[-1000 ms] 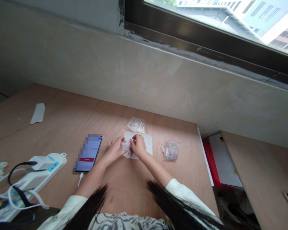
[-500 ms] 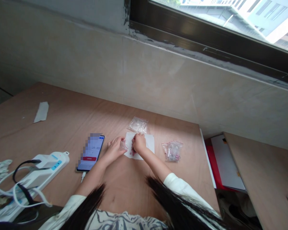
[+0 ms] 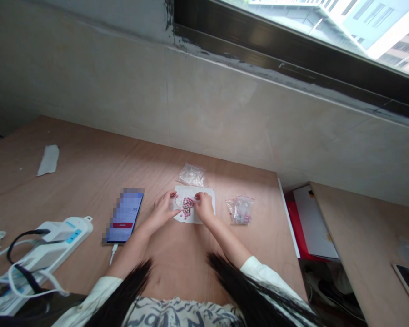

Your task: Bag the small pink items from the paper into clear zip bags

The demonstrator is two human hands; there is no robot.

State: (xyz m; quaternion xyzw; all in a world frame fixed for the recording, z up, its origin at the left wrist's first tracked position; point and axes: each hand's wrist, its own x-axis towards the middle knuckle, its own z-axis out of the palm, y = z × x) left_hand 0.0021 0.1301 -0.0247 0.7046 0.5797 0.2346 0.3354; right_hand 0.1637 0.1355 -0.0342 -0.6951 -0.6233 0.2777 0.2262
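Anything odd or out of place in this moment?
Small pink beads lie loose on a white paper sheet between the left hand and right hand, outside the clear plastic bag, which could pass for a spill.

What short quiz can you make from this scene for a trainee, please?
1. Which hand is nearer to the phone: the left hand or the right hand?
2. True or false: the small pink beads lie on the white sheet of paper.
3. What lies on the wooden table just to the right of the paper?

Key:
1. The left hand.
2. True.
3. A clear plastic bag with small pink items inside.
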